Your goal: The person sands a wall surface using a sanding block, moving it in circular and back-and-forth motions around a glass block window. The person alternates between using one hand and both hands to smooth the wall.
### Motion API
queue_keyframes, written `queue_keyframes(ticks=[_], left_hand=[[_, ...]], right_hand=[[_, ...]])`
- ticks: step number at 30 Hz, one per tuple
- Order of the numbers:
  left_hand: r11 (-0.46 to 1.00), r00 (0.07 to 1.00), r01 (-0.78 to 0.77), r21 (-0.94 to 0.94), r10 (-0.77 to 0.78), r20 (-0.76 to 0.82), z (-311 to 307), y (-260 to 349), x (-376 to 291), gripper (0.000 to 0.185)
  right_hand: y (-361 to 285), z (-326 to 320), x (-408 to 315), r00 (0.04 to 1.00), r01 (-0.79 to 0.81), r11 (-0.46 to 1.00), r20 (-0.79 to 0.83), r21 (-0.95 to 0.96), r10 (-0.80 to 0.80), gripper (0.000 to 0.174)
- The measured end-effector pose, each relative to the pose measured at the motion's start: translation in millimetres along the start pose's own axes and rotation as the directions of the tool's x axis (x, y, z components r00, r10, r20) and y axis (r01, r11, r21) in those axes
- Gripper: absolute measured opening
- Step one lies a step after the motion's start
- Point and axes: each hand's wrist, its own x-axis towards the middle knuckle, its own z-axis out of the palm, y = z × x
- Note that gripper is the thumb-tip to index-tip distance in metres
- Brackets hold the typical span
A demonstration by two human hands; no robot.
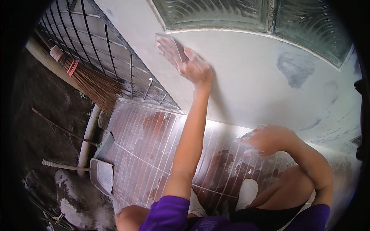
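My left hand [190, 65] is stretched out flat against the pale, plastered wall [245, 72], just below the glass blocks. A thin sheet that looks like sandpaper [179, 49] is held under its fingers, with one edge up between thumb and forefinger. White dust coats the fingers. My right hand [267, 140] hangs low over the tiled floor near the foot of the wall, blurred by motion. Its fingers are loosely bent and dusty, the thumb stands apart, and nothing shows in its grasp.
Glass blocks [214, 14] sit in the wall above. To the left are a metal grille [95, 40], a stick broom [89, 80] and a dustpan [102, 176] beside a rock [78, 202]. White powder covers the reddish floor tiles [144, 144]. Grey patches [295, 66] mark the wall.
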Motion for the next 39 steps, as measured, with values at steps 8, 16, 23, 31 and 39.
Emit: queue_keyframes(ticks=[8,16,23,31,39], left_hand=[[0.453,0.419,0.857,0.245,-0.890,0.181,-28,-102,-185,0.044],[0.288,0.465,0.764,-0.577,-0.866,0.182,-98,-71,-138,0.046],[0.499,0.442,0.814,-0.298,-0.198,0.875,-125,29,-52,0.040],[0.498,0.001,0.866,-0.051,0.099,0.995,-100,61,-127,0.017],[0.568,-0.148,0.815,0.118,0.007,0.989,-70,86,-175,0.014]], right_hand=[[-13,-6,-13,0.996,-0.039,0.999,0.075,-0.003,0.040,0.055],[-11,-1,-23,0.995,-0.079,0.996,-0.073,-0.051,0.075,0.047],[-3,-44,-80,0.742,-0.283,0.955,-0.610,0.094,0.280,0.059],[14,60,-50,0.689,0.283,0.915,-0.724,0.288,0.015,0.070],[2,138,-39,0.202,0.367,0.792,-0.873,0.488,0.444,0.041]])
